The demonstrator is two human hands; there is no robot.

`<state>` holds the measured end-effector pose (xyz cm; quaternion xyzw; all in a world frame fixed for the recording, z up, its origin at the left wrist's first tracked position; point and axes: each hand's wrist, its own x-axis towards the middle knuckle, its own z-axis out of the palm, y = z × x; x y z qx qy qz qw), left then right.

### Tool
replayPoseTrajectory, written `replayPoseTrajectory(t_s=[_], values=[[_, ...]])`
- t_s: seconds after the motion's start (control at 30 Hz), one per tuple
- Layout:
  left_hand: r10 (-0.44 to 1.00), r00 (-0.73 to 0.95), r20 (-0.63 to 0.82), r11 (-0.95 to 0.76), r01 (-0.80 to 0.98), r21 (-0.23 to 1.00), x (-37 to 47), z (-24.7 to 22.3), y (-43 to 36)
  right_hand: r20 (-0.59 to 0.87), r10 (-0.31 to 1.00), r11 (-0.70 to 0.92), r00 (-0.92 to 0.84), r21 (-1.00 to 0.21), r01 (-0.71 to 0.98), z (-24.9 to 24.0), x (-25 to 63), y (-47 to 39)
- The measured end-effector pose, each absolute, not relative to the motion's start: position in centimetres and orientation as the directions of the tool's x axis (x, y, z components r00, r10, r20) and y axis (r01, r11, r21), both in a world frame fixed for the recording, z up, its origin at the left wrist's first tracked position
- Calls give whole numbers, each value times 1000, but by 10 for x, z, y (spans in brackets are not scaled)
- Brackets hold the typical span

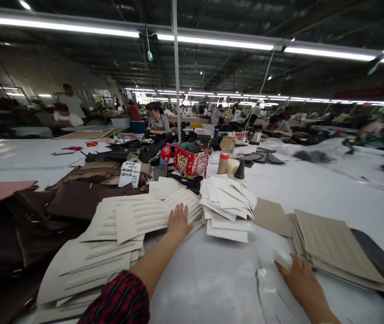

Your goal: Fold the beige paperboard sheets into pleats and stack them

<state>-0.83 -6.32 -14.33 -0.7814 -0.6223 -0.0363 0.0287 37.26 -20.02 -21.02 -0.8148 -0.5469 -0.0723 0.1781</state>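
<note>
My left hand [178, 222] lies with outstretched fingers on a fanned row of off-white ribbed panels [147, 216]. More pale panels [87, 270] overlap in a loose pile below and left of it. At the lower right, my right hand [301, 283] has a small pale flat piece [280, 259] between thumb and fingers; its kind is unclear. Just beyond that hand is a stack of grey-beige panels [336, 243], one of which [273, 216] sticks out to the left. A messy pile of white sheets [227, 198] stands between the two hands.
Dark brown leather pieces [77, 198] cover the left side, with a handwritten card [130, 174] behind the panels. A red patterned box [191, 161], a red bottle [165, 154] and thread cones [232, 167] stand farther back. Other people work at tables beyond.
</note>
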Motion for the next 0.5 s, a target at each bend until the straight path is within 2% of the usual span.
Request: replayPoseTrajectory(t_s=[0.1,0.2,0.27,0.37,0.43,0.5], values=[[969,248,12,-247,969,-18,-6,-143,-47,354,873,-336,337,-64,940,-231,366,-195],[954,301,-6,-300,951,-72,-30,-139,-60,468,846,-259,257,-61,964,-228,354,-204],[955,297,3,-294,948,-118,-52,-129,-75,520,832,-159,196,-116,981,-218,340,-208],[964,263,38,-255,956,-149,-85,-102,-89,541,832,29,126,-269,963,-189,315,-207],[954,287,86,-274,952,-136,-104,-81,-91,557,821,124,125,-388,913,-160,302,-196],[925,330,189,-312,943,-119,-115,-69,-95,601,781,155,171,-452,879,-128,294,-174]])
